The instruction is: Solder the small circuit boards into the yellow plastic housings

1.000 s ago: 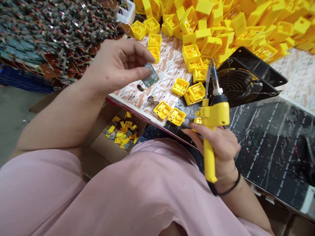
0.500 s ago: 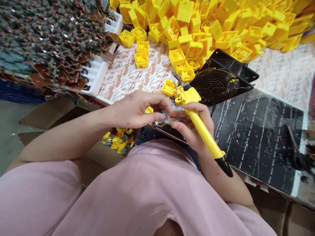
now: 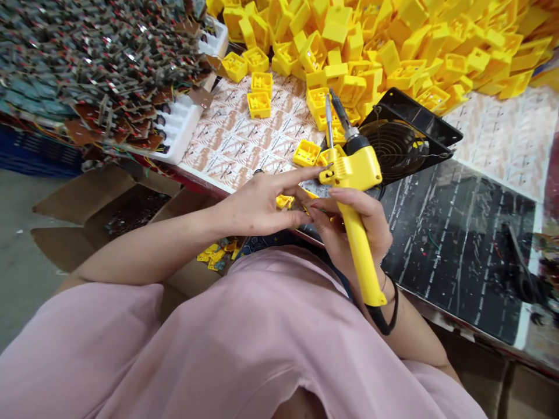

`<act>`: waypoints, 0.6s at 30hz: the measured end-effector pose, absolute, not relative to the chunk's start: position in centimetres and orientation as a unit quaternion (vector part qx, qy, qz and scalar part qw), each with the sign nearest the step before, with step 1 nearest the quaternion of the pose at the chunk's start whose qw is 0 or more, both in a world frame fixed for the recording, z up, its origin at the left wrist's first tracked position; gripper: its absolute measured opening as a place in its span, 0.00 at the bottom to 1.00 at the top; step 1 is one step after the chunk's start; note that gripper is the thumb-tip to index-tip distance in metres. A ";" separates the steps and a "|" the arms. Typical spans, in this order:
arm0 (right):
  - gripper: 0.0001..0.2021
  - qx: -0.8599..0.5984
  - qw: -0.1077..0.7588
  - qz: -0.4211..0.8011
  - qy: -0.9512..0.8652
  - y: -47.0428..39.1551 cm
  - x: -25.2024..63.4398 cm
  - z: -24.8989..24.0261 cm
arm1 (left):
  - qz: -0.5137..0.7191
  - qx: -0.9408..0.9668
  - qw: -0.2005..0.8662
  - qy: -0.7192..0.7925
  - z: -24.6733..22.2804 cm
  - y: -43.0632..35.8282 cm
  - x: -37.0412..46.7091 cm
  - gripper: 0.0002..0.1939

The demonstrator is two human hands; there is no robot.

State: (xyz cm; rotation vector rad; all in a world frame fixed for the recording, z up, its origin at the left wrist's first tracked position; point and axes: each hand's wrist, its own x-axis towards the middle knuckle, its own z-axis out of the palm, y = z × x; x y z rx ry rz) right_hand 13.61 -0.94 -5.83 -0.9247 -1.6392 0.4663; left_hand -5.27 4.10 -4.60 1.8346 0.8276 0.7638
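Observation:
My right hand is wrapped round a yellow soldering gun, its metal tip and thin feed tube pointing away from me. The gun's black cord runs past my right wrist. My left hand meets the right fingertips just below the gun. Its index finger reaches to the gun's front, while the thumb and other fingers are pinched together; what they hold is hidden. A small yellow housing shows behind the left fingers. Another yellow housing lies on the table just beyond my hands.
A large heap of yellow housings fills the back. A black fan stands right of the gun. On the left are piled circuit boards with wires and a white foam tray. Scissors lie far right; open cardboard boxes stand below.
The soldering gun has turned more upright and moved right, its tip further up. My left index finger has stretched to the gun's front. The small grey piece between my fingers is out of sight.

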 end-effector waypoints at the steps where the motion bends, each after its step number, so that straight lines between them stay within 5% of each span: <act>1: 0.23 -0.388 0.576 0.194 -0.693 -1.0 13.7 -5.9 | 0.316 0.733 0.492 0.347 -4.6 3.9 -5.0 0.33; 8: 0.27 -0.374 0.593 0.187 -0.688 -1.0 14.3 -6.6 | 0.276 0.713 0.542 0.349 -4.3 4.3 -4.5 0.09; 18: 0.24 -0.366 0.584 0.143 -0.710 -0.9 14.1 -7.0 | 0.281 0.643 0.632 0.328 -5.3 3.4 -3.9 0.09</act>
